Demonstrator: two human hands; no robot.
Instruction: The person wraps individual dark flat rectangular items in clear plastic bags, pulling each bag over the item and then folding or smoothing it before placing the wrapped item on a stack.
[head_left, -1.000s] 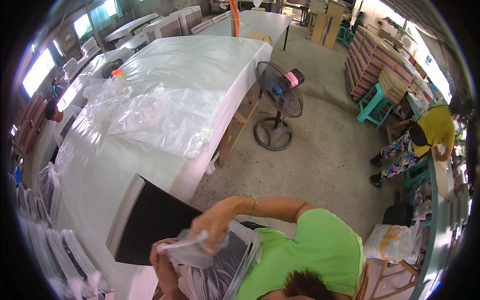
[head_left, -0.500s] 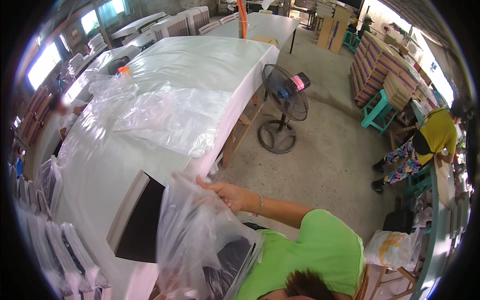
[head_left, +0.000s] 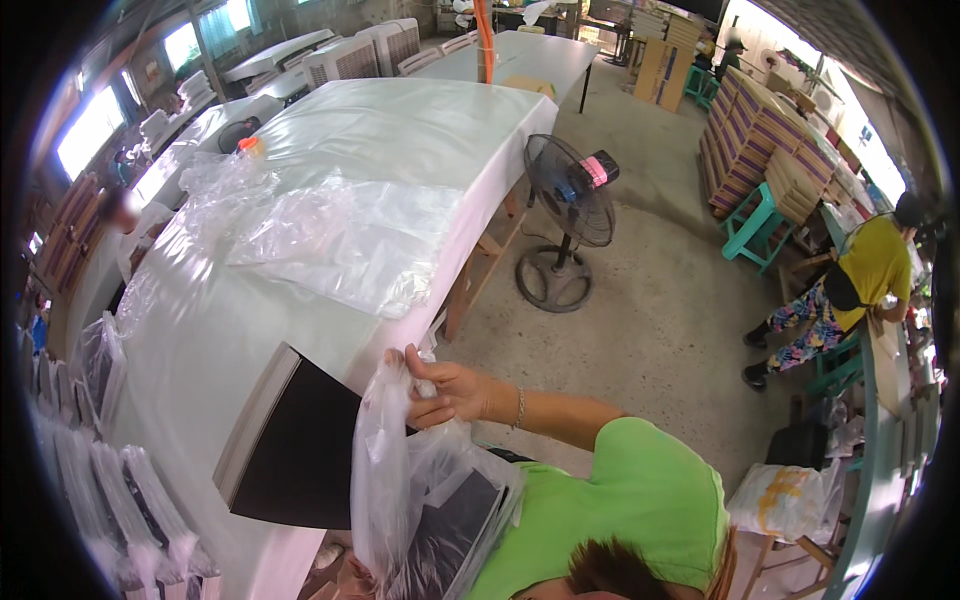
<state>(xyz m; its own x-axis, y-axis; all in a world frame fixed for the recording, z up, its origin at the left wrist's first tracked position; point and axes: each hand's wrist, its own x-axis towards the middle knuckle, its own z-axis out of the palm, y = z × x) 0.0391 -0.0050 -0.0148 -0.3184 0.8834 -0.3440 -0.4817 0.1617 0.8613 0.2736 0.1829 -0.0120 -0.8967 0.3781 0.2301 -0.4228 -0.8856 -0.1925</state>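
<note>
We see the right hand [head_left: 435, 395] holding a bunched part of the clear plastic [head_left: 380, 480], its fingers closed around the fold and the thumb raised. The left hand is lost behind the plastic; we cannot tell what it grips. The plastic hangs just below the right hand, its long axis running down the view, between a dark board [head_left: 295, 440] on the left and the green shirt [head_left: 610, 500]. Under its right part we see a dark panel [head_left: 450, 540], slanting toward the lower edge. The board lies over the table's [head_left: 180, 400] near edge, its right end covered.
</note>
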